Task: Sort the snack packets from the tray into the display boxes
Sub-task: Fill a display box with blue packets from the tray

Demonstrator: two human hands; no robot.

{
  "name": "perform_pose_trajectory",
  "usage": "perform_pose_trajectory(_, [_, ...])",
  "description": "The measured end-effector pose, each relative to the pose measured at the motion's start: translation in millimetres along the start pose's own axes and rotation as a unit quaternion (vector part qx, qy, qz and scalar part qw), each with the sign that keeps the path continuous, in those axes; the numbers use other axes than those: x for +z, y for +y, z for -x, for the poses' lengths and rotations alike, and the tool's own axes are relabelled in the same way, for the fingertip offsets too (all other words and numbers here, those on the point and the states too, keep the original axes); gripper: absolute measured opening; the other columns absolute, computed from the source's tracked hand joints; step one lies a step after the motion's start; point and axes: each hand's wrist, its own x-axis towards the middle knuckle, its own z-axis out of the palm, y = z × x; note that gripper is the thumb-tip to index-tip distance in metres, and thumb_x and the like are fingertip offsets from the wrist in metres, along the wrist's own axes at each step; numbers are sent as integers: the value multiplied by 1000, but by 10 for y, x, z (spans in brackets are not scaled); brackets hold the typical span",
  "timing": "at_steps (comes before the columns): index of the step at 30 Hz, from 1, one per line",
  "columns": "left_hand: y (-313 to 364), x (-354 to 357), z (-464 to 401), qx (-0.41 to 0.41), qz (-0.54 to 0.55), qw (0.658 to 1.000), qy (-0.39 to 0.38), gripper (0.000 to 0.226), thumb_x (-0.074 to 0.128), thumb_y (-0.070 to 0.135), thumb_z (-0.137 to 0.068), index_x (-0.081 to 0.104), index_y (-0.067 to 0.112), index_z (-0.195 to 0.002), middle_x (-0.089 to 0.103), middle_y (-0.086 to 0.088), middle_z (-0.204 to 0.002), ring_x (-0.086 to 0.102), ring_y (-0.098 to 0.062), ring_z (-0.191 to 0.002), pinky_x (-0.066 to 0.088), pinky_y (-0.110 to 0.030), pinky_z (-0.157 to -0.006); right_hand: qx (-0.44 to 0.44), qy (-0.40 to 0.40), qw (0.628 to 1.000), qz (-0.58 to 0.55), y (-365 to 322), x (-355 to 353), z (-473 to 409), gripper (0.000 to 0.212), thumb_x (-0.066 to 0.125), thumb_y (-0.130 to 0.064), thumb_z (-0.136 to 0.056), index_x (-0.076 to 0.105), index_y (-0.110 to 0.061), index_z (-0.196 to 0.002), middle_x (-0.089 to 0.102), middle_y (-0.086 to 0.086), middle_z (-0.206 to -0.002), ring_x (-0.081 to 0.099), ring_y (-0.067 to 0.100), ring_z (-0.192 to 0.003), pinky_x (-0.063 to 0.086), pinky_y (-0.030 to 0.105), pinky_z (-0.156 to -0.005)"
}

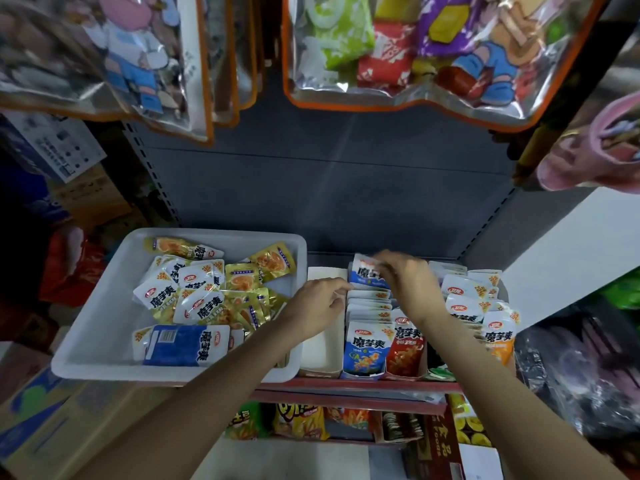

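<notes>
The right hand (pixel 403 271) pinches a blue packet (pixel 365 274) over the blue box (pixel 362 374); the left hand (pixel 320 299), fingers curled, steadies that row. Light, slippery: grip the edges.

Dim shop light, glare on hanging bags (pixel 398 46), wide-angle edge warp, motion-blurred right hand (pixel 405 282)

Tray (pixel 104 355) of loose packets (pixel 194 299) on the left, display boxes (pixel 363 374) of upright packets just beside it on the right

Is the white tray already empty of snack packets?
No, the white tray holds many snack packets, gold ones and white ones, in a loose pile.
</notes>
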Motion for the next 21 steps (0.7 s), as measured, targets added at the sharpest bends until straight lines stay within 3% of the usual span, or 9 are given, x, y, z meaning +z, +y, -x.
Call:
perform_pose_trajectory(3, [5, 8, 5, 3, 5, 1000, 0, 39, 45, 7, -91, 57, 19, -126, 63, 1, -122, 58, -13, -108, 41, -18, -85, 19, -99, 991, 91, 17, 153, 29, 23, 45, -9, -96, 57, -17, -113, 64, 14, -101, 62, 33, -86, 38, 28, -62])
perform_pose_trajectory(8, [-49, 18, 23, 0, 19, 1000, 4, 36, 47, 7, -92, 54, 14, -127, 60, 0, -126, 56, -12, -111, 32, -4, -80, 0, -36, 998, 49, -91, 164, 56, 24, 45, -19, -98, 58, -15, -117, 64, 10, -106, 58, 29, -98, 49, 37, -70])
perform_pose_trajectory(13, [-207, -48, 100, -12, 25, 999, 19, 32, 51, 11, -92, 56, 16, -124, 57, 2, -127, 56, -12, -111, 40, -17, -84, 23, -110, 980, 162, -167, 199, 7, 26, 49, -1, -90, 61, -19, -105, 64, 7, -101, 61, 25, -87, 46, 29, -65])
perform_pose_trajectory(15, [-302, -120, 183, -19, 25, 999, 30, 31, 51, 12, -93, 56, 17, -123, 57, 3, -124, 55, -11, -110, 45, -22, -88, 26, -83, 980, 177, -266, 209, 7, 23, 51, -2, -89, 62, -16, -104, 63, 8, -101, 61, 26, -90, 49, 33, -69])
perform_pose_trajectory(18, [-546, -285, 359, -39, 9, 997, 61, 28, 54, 12, -92, 58, 17, -119, 61, 6, -115, 60, -11, -102, 51, -27, -86, -16, -6, 993, 114, -523, 291, 17, 17, 65, -2, -79, 69, -8, -95, 63, 13, -89, 61, 35, -85, 51, 37, -60])
perform_pose_trajectory(21, [-954, -493, 548, -92, -1, 992, 84, 22, 57, 8, -89, 64, 14, -109, 66, 0, -109, 65, -19, -91, 55, -39, -80, -44, -52, 998, 9, -924, 464, 35, 19, 55, -10, -89, 66, -10, -105, 61, 11, -103, 59, 31, -94, 51, 37, -65])
